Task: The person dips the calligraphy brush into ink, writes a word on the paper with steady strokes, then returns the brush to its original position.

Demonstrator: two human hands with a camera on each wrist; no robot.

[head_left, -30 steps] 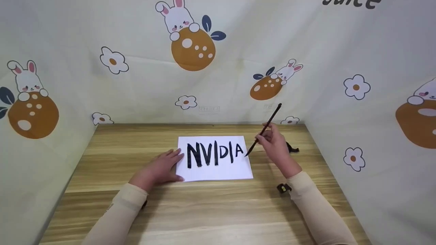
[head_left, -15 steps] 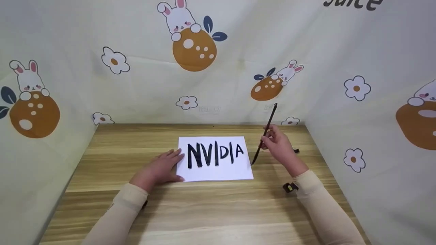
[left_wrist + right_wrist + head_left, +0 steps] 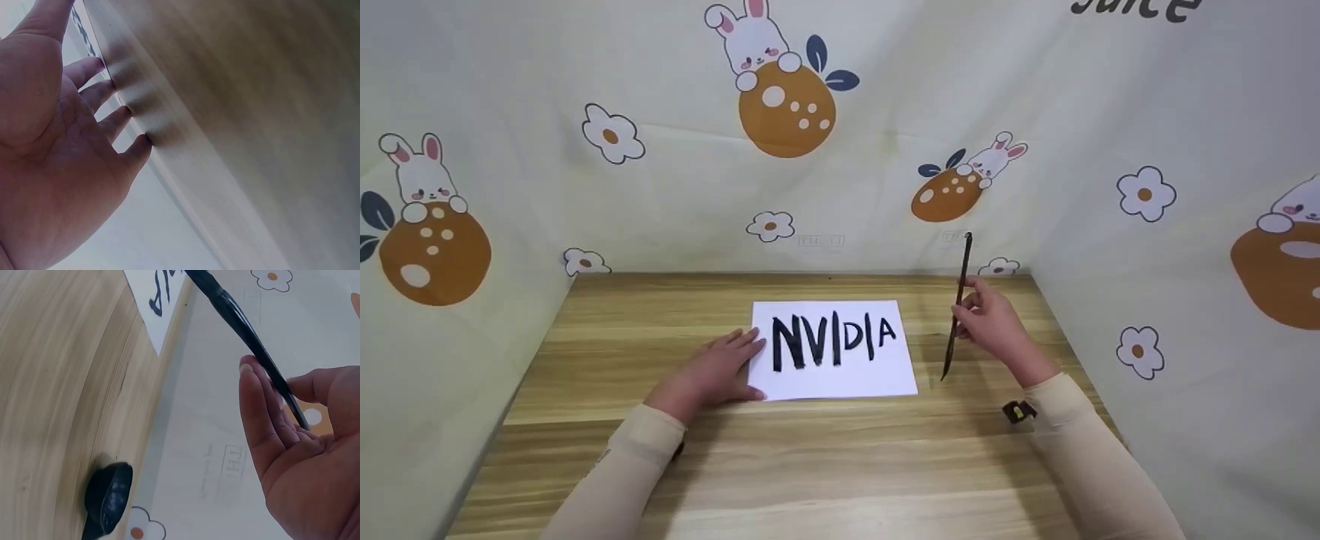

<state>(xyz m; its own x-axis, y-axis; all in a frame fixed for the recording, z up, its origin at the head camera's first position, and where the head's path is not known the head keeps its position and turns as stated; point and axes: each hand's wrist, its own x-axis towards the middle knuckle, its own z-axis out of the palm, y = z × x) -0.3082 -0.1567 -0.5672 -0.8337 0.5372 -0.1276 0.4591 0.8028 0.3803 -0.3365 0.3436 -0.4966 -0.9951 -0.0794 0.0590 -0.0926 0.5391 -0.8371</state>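
Brush [image 3: 958, 308] swung upright, paper [image 3: 834, 349] reads "NVIDIA"

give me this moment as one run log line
left hand: flat on white paper sheet lettered NVIDIA | right hand: holds thin black brush upright, right of sheet | small black dish: on wooden table

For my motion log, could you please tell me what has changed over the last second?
The right hand carried the brush rightward off the paper, swinging it nearly upright, tip now over the table. The left hand stayed flat on the paper's left edge; the paper did not move.
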